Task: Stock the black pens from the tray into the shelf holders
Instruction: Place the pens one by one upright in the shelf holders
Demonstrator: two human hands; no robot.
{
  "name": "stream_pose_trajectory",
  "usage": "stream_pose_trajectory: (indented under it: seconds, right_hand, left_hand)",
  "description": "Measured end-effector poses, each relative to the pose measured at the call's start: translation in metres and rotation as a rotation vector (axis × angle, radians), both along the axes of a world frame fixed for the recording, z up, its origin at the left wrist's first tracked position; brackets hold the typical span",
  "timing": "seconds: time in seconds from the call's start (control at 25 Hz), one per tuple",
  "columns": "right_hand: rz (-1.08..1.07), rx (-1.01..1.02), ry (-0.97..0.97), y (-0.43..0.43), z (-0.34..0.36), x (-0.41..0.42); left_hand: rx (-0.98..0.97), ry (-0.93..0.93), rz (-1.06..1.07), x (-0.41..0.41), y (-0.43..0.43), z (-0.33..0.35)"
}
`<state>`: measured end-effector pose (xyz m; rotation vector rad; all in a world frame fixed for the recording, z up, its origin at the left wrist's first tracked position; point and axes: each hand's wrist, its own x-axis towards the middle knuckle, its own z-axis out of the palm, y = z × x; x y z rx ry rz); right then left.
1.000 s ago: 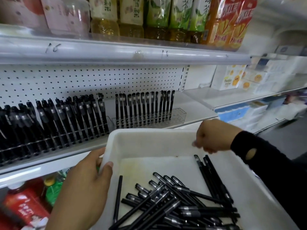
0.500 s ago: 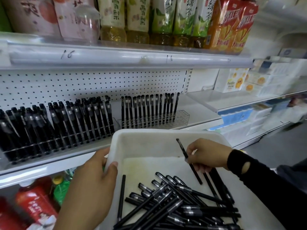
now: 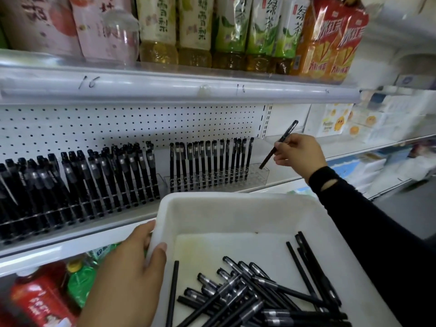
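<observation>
A pen (image 3: 279,143), pinched by the R hand (image 3: 298,154), has been brought from tray (image 3: 212,208) to the free end of the holder (image 3: 259,173); tray rim gripped by L hand (image 3: 132,267).

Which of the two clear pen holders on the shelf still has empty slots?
The right-hand holder: its right end stands bare, where the right hand aims a black pen. The left holder is packed with pens.
</observation>
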<state>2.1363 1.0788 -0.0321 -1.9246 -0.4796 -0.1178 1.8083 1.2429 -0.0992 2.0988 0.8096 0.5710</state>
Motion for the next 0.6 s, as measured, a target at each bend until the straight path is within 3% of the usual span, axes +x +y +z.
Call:
stream_pose_trajectory:
  seconds: [0.28, 0.44, 0.6]
  right_hand:
    - [-0.123, -0.383, -0.219, 0.053, -0.023, 0.046]
    - [-0.144, -0.401, -0.175, 0.062, -0.036, 0.052]
    - [-0.221, -0.548, -0.324, 0.069, -0.026, 0.048]
  left_hand:
    - [-0.031, 0.016, 0.008, 0.008, 0.003, -0.001]
    - [-0.009, 0.009, -0.004, 0.006, 0.002, 0.003]
    - [0.011, 0.007, -0.014, 0.006, 0.001, -0.001]
